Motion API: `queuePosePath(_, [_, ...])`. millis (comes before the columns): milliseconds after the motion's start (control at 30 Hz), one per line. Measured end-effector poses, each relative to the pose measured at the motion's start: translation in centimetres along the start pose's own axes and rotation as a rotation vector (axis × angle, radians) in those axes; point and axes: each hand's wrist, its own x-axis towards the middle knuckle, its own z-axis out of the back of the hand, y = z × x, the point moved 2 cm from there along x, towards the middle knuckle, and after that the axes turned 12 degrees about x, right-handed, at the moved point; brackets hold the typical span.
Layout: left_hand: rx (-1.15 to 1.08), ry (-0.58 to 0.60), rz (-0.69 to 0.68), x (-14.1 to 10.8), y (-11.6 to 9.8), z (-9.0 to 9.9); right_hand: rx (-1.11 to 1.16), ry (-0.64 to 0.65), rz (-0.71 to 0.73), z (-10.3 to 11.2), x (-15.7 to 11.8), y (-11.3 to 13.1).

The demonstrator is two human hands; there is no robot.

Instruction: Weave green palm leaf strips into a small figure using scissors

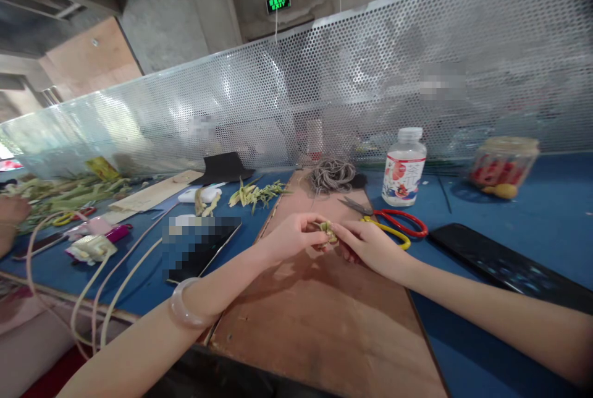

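Over the brown board (324,317), my left hand (303,234) and my right hand (359,240) meet. Between their closed fingers is a small greenish-yellow plant piece (330,232), pinched from both sides and partly covered by the fingertips. Just beyond my right hand lie scissors with red handles (407,223) and scissors with yellow handles (393,234), their blades overlapping. A bundle of grey cord (334,175) rests at the board's far end. Pale green leaf strips (257,194) lie on the blue surface to the left of the board.
A labelled plastic bottle (404,169), a jar with red contents (504,166) and a black tray-like object (504,262) stand or lie right. Left are a dark phone or tablet (204,249), cables (132,262) and a person's hand (13,215). A perforated metal screen (278,101) rises behind.
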Motion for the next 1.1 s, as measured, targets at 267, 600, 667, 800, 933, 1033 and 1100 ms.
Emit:
queuePosePath(267, [0.007, 0.039, 0.022, 0.06, 0.16, -0.14, -0.108, -0.001, -0.011, 0.06, 0.08, 0.1])
queuePosePath(600, [0.041, 0.04, 0.006, -0.02, -0.09, -0.24, -0.176, 0.029, 0.021, 0.1, 0.12, -0.01])
queuePosePath(667, [0.049, 0.042, 0.005, -0.07, -0.1, -0.25, -0.179, 0.035, 0.02, 0.08, 0.09, 0.0])
queuePosePath(800, [0.057, 0.048, -0.005, -0.06, -0.04, -0.26, -0.21, 0.038, 0.032, 0.05, 0.0, 0.14])
queuePosePath(933, [0.079, 0.047, -0.006, -0.05, -0.02, -0.24, -0.224, 0.048, 0.065, 0.06, -0.11, 0.51])
queuePosePath(1033, [0.099, 0.049, -0.017, -0.1, -0.08, -0.27, -0.24, 0.053, 0.079, 0.04, -0.13, 0.72])
queuePosePath(1100, [0.102, 0.049, -0.029, -0.15, -0.15, -0.31, -0.253, 0.055, 0.076, 0.0, -0.12, 0.74])
